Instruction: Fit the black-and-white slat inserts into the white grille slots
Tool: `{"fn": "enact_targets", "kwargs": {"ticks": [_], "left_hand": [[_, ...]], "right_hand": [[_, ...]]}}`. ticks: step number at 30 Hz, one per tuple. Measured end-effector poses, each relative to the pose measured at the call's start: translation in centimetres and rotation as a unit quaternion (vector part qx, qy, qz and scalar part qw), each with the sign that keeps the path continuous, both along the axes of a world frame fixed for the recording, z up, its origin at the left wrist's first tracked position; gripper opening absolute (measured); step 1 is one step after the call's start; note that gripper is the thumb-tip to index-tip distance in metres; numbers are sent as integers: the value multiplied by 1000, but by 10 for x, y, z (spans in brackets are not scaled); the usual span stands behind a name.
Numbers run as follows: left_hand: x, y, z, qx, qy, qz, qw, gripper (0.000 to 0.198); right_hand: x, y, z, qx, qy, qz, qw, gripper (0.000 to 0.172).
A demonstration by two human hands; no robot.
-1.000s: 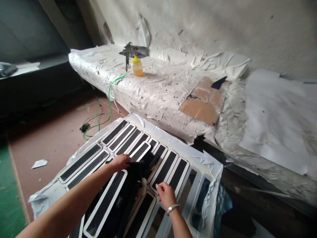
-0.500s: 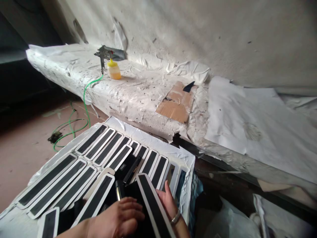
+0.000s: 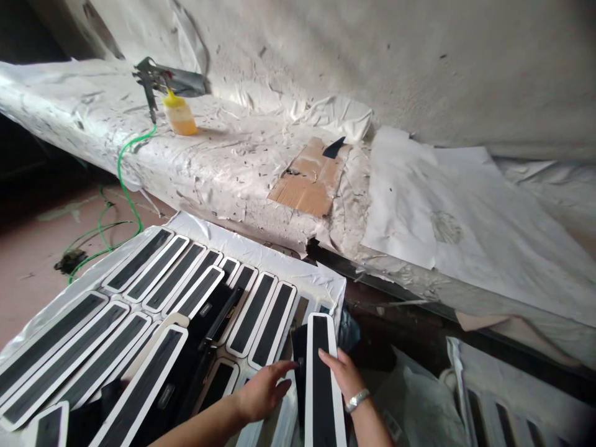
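My right hand [image 3: 343, 375], with a metal bracelet on the wrist, grips the right edge of a long black strip with a white border [image 3: 323, 379], lifted clear of the others. My left hand [image 3: 265, 391] reaches in from the left, fingers touching a dark piece at the strip's left side. Several more white-bordered black strips [image 3: 172, 279] lie side by side on a white-covered board [image 3: 261, 254] in front of me. Loose black parts [image 3: 212, 310] lie among them.
A long bench [image 3: 242, 161] covered in paint-flecked white paper runs along the wall. On it stand a spray gun [image 3: 156, 77] with a yellow cup [image 3: 179, 118] and green hose [image 3: 121, 180], a cardboard piece [image 3: 307, 180] and white paper sheets [image 3: 419, 211].
The view has swung right. My right hand has carried the bordered strip to the right end of the board. My left hand has moved right and now touches its left side.
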State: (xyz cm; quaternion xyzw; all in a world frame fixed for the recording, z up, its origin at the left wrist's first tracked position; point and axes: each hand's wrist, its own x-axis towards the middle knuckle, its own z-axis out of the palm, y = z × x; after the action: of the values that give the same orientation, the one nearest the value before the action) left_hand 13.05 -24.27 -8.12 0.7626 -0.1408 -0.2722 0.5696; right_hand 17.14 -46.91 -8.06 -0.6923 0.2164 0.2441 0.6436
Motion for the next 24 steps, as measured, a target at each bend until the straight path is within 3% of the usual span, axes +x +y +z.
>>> {"fn": "enact_targets", "kwargs": {"ticks": [4,7,12,16,21,24], "left_hand": [[19,-21,-39,-39,116,130,984,50],[40,-25,-59,10,118,169,978,50],[61,-24,-49,108,78,184,974,48],[65,-30,-48,162,95,179,966,23],[68,-48,-62,132,218,178,951,25],[69,-51,-65,121,225,179,950,18]], "right_hand": [[30,16,-24,-64,-50,-22,996,47],[49,28,-36,-130,-83,-18,988,44],[62,39,-56,-213,-140,9,967,40],[64,40,-65,-283,-140,48,948,35],[69,32,-61,-376,-116,102,914,29],[68,35,-61,-382,-103,93,914,31]]}}
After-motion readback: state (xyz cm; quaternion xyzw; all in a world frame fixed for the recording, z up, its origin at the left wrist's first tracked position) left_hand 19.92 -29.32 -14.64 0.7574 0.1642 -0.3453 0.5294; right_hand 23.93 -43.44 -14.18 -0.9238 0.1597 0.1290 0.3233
